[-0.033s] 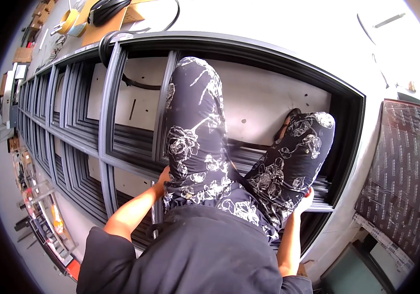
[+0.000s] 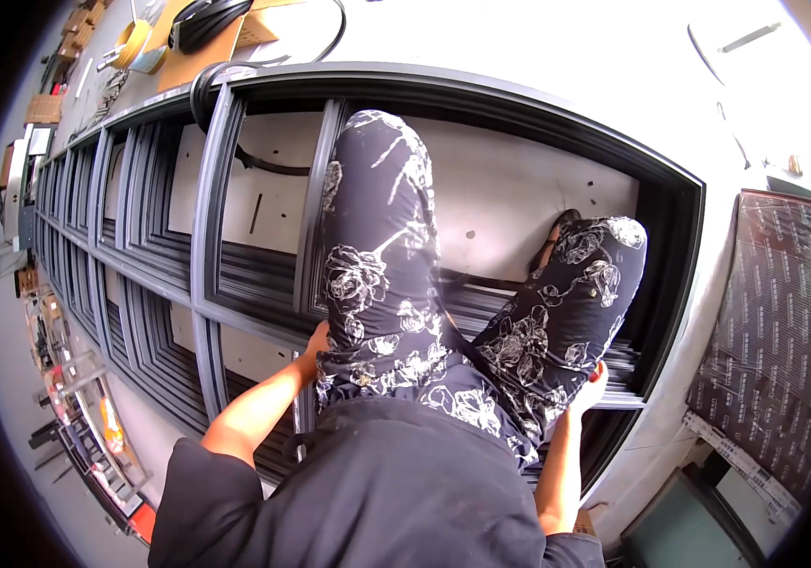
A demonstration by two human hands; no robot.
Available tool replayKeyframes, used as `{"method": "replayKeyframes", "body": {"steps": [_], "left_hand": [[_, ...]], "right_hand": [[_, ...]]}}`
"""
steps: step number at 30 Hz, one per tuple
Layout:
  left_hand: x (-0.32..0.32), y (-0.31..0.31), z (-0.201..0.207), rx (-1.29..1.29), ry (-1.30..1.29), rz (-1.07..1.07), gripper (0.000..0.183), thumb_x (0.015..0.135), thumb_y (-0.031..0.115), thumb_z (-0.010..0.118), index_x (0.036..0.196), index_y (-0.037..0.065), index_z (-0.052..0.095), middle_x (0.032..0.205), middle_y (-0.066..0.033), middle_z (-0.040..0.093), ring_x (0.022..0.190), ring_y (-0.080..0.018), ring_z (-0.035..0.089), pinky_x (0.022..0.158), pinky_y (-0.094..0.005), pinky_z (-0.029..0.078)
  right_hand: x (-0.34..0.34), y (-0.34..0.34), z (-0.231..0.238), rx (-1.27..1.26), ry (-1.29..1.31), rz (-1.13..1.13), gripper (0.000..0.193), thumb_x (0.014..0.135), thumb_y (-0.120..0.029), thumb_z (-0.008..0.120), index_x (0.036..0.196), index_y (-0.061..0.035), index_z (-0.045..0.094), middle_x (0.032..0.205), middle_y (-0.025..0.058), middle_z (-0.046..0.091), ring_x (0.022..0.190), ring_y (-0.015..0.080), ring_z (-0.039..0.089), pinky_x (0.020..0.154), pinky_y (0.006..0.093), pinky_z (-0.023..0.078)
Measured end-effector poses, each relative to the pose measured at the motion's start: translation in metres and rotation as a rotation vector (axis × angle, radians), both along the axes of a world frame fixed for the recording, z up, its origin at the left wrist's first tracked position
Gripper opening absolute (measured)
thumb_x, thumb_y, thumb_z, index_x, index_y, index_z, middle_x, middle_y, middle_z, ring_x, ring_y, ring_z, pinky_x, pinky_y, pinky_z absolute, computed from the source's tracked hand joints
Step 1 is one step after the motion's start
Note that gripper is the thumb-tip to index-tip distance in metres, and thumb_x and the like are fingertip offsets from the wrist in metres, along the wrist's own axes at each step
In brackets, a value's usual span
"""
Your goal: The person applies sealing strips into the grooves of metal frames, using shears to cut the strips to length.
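Observation:
A stack of dark grey metal frames, divided by crossbars like window frames, lies beneath me. My legs, in black trousers with white flower outlines, extend over the stack's right end. My left hand is beside my left thigh, at the long middle rail. That thigh covers its fingers. My right hand is past my right thigh, close to the right end of the same rail. Its fingers are mostly hidden behind the trouser leg, so I cannot tell whether it grips anything. A dark shoe shows beyond my right knee.
A black cable loops over the far rail. Cardboard, coiled black cord and a yellow tub are at the far left. A brown printed panel stands right, above a greenish pane. A cluttered rack is left.

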State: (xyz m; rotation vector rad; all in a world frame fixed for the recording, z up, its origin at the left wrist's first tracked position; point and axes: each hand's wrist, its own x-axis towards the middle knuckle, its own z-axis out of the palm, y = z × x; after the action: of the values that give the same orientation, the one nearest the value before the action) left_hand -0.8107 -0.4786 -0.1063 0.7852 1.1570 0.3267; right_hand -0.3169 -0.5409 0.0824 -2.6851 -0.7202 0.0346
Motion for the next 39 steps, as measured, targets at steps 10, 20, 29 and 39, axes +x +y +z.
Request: {"method": "replayKeyframes", "body": {"steps": [10,20,29,39], "left_hand": [[0.005,0.069,-0.084,0.524,0.423,-0.295,0.026,0.090,0.025,0.058,0.110,0.008,0.060,0.103,-0.0158,0.065,0.099,-0.0372,0.062,0.085,-0.0478,0.050],[0.062,0.136,-0.216,0.390,0.317,-0.637,0.047,0.086,0.019,0.052,0.132,0.007,0.049,0.138,-0.0128,0.053,0.132,-0.0294,0.046,0.103,-0.0541,0.038],[0.059,0.135,-0.217,0.190,0.237,-1.095,0.040,0.088,0.038,0.057,0.117,0.012,0.068,0.130,-0.0119,0.061,0.123,-0.0282,0.056,0.109,-0.0478,0.035],[-0.063,0.188,-0.135,0.585,0.550,0.033,0.030,0.078,0.020,0.069,0.101,0.004,0.058,0.090,-0.0155,0.062,0.089,-0.0361,0.061,0.082,-0.0451,0.048]], "right_hand": [[-0.058,-0.025,-0.019,-0.101,0.031,0.062,0.034,0.091,-0.011,0.064,0.123,-0.0017,0.058,0.107,0.0101,0.067,0.088,0.0181,0.064,0.078,0.0280,0.051],[-0.139,0.011,-0.016,-0.455,0.051,-0.137,0.034,0.092,-0.012,0.063,0.124,-0.0022,0.058,0.104,0.0092,0.067,0.085,0.0166,0.064,0.074,0.0267,0.050],[-0.166,0.031,-0.022,-0.539,0.038,-0.204,0.033,0.092,-0.012,0.063,0.124,-0.0027,0.058,0.102,0.0085,0.067,0.081,0.0153,0.063,0.070,0.0254,0.050],[-0.144,0.027,-0.015,-0.340,0.054,-0.069,0.032,0.093,-0.012,0.062,0.124,-0.0032,0.058,0.100,0.0076,0.067,0.078,0.0139,0.062,0.066,0.0241,0.049]]}}
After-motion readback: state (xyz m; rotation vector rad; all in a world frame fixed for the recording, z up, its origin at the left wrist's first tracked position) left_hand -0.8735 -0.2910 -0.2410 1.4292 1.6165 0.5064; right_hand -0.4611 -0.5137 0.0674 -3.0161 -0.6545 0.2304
